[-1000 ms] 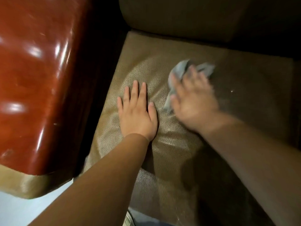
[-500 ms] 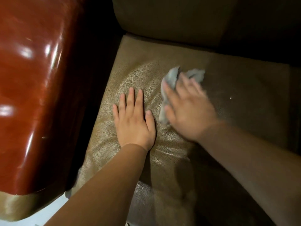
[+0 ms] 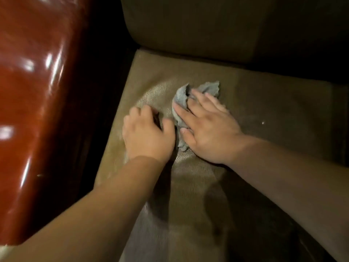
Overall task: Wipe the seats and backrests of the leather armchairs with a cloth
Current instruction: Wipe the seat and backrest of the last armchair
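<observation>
A crumpled grey cloth (image 3: 198,91) lies on the olive-brown leather seat (image 3: 264,114) of an armchair. My right hand (image 3: 205,127) presses flat on the cloth with its fingers straight and spread. My left hand (image 3: 147,133) rests on the seat just left of the cloth, its fingers curled under with nothing in them. The dark backrest (image 3: 188,27) rises behind the seat; its right part is lost in shadow.
A glossy reddish-brown wooden armrest (image 3: 34,91) fills the left side, with a dark gap between it and the seat. A small white speck (image 3: 263,122) lies on the seat to the right of my right hand.
My left hand's fingers, flat on the seat before, have curled in. My right hand has slid the cloth a little toward my left hand.
</observation>
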`<state>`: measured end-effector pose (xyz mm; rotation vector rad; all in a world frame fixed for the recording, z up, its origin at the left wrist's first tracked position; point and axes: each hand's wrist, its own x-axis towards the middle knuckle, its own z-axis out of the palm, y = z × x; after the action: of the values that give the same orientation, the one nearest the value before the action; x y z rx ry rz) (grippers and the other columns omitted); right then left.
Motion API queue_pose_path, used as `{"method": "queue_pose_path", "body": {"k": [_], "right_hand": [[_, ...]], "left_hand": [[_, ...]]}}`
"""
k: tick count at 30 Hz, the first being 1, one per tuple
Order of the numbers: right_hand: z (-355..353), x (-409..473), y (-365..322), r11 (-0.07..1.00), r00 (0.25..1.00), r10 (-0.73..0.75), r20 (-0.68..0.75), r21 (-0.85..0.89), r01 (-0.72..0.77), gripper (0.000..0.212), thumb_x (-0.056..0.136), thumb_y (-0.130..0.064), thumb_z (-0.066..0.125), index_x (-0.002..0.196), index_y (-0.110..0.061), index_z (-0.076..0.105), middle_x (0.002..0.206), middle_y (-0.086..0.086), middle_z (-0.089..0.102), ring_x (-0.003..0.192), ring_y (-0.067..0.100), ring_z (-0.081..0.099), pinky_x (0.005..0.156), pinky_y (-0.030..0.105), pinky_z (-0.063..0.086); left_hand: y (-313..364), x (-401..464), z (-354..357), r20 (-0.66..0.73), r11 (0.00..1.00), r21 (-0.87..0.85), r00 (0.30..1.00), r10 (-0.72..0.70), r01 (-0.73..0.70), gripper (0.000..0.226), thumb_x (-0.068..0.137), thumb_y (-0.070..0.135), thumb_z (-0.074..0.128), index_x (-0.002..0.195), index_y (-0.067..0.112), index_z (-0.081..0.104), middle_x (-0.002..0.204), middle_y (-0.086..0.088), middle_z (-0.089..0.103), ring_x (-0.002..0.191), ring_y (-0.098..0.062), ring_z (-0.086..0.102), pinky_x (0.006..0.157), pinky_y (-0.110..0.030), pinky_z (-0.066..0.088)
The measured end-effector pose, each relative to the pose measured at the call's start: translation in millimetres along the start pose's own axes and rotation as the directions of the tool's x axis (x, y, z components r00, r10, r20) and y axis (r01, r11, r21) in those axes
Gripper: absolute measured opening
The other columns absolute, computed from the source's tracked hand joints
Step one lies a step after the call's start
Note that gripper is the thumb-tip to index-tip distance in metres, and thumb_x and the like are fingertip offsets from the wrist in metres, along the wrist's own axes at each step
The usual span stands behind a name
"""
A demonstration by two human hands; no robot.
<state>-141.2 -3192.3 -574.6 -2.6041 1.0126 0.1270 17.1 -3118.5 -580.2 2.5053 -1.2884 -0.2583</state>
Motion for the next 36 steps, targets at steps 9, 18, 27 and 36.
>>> {"method": "queue_pose_path", "body": {"k": [9,18,27,36], "right_hand": [[-8,77,55,0.994,0.994,0.113,0.007,-0.003,-0.113,0.069,0.101,-0.052,0.028,0.165,-0.028,0.019,0.169,0.010,0.023,0.158,0.026,0.011,0.129,0.043,0.001],[-14,-16,99,0.742,0.741,0.670,0.027,0.002,-0.671,0.080,0.094,-0.058,0.016,0.165,-0.021,0.016,0.169,0.018,0.020,0.158,0.035,0.009,0.128,0.051,0.007],[-2,-45,118,0.881,0.881,0.472,-0.036,-0.017,-0.472,0.079,0.095,-0.061,0.026,0.162,-0.019,0.030,0.163,0.022,0.034,0.154,0.040,0.021,0.126,0.053,0.016],[-9,-59,92,0.919,0.918,0.391,0.061,0.038,-0.393,0.074,0.097,-0.058,0.016,0.165,-0.028,0.014,0.171,0.009,0.018,0.159,0.029,0.002,0.129,0.049,0.002]], "left_hand": [[6,23,56,-0.047,0.983,0.086,0.985,0.167,-0.163,0.065,0.098,0.045,0.040,0.160,0.023,0.043,0.171,-0.007,0.031,0.159,-0.032,0.022,0.130,-0.054,0.010],[6,25,63,-0.052,0.980,0.106,0.983,0.177,-0.171,0.071,0.095,0.048,0.043,0.161,0.024,0.039,0.172,-0.008,0.028,0.159,-0.035,0.022,0.130,-0.055,0.010],[5,26,64,-0.058,0.977,0.107,0.980,0.192,-0.185,0.072,0.095,0.050,0.043,0.162,0.023,0.038,0.171,-0.009,0.029,0.158,-0.037,0.023,0.129,-0.057,0.011],[12,25,52,-0.020,0.976,0.124,0.983,0.184,-0.180,0.072,0.096,0.052,0.037,0.161,0.023,0.039,0.171,-0.010,0.031,0.157,-0.037,0.024,0.129,-0.055,0.011]]}}
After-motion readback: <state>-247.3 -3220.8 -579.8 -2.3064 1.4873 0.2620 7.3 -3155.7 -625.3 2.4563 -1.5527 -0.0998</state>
